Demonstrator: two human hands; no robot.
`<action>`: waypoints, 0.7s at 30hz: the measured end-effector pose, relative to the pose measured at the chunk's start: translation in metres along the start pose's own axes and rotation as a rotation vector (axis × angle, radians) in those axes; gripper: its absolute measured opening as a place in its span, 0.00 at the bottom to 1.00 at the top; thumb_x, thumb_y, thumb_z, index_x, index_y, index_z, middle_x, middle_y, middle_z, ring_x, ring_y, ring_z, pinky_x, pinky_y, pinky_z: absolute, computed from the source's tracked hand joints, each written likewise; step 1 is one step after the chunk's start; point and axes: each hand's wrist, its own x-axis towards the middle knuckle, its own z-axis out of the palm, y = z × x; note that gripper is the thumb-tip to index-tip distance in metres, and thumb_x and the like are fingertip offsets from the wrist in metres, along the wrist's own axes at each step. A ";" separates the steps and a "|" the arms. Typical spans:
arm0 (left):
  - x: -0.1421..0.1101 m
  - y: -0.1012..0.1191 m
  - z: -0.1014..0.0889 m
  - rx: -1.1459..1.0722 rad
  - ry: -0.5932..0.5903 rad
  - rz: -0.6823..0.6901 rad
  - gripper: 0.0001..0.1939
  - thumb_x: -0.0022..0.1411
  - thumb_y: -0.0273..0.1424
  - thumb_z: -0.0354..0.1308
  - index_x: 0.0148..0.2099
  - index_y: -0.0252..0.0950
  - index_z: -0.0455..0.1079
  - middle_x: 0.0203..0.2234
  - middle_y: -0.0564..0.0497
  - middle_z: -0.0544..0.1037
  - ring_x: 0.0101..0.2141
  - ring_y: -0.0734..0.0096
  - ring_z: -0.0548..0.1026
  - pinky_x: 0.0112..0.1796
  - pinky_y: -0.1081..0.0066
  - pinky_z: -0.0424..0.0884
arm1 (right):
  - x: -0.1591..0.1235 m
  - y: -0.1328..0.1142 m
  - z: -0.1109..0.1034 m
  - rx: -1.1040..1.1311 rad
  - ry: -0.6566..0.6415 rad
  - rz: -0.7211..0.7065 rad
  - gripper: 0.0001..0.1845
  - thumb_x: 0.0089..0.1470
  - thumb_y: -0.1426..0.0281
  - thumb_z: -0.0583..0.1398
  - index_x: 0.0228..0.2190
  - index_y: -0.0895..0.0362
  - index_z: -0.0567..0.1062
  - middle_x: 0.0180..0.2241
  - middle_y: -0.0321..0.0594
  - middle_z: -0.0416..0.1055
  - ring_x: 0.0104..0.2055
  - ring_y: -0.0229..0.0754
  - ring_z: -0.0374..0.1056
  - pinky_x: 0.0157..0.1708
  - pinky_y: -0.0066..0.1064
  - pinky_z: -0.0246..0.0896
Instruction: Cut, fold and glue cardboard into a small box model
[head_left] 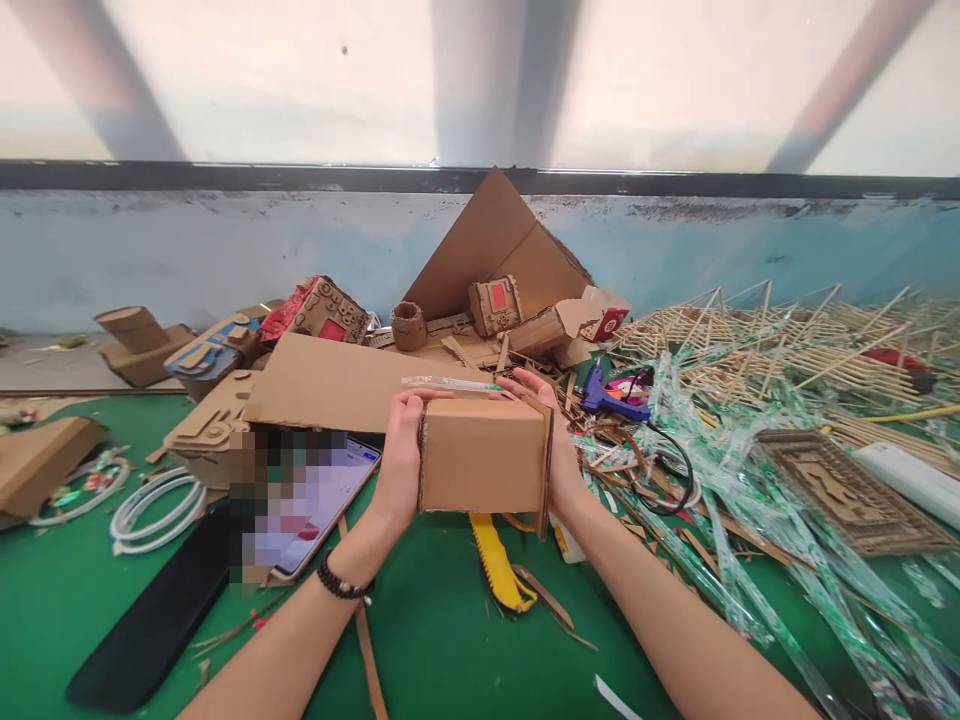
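Between my two hands I hold a small cardboard box (484, 458) above the green table. My left hand (401, 455) presses on its left side, with the thumb up near the top edge. On the other side my right hand (559, 450) supports a flat cardboard end panel (546, 470) that stands out past the box's edges. The fingertips behind the box are partly hidden. Below it lies a yellow utility knife (501, 568), its upper end covered by the box. A blue hot glue gun (611, 397) rests beyond my right hand.
A large cardboard sheet (330, 385) and a phone (326, 510) lie at the left, near a coiled white cable (159, 508). Plastic wrappers (720, 520) and wooden sticks (787, 345) crowd the right. Cardboard models (322, 315) line the back by the wall.
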 end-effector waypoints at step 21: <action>0.005 0.024 -0.010 -0.381 -0.399 -0.403 0.39 0.64 0.40 0.72 0.74 0.59 0.65 0.66 0.51 0.76 0.42 0.62 0.83 0.35 0.65 0.85 | 0.020 0.000 -0.018 -0.006 0.264 -0.209 0.25 0.58 0.44 0.65 0.45 0.49 0.74 0.35 0.33 0.73 0.37 0.42 0.72 0.41 0.36 0.69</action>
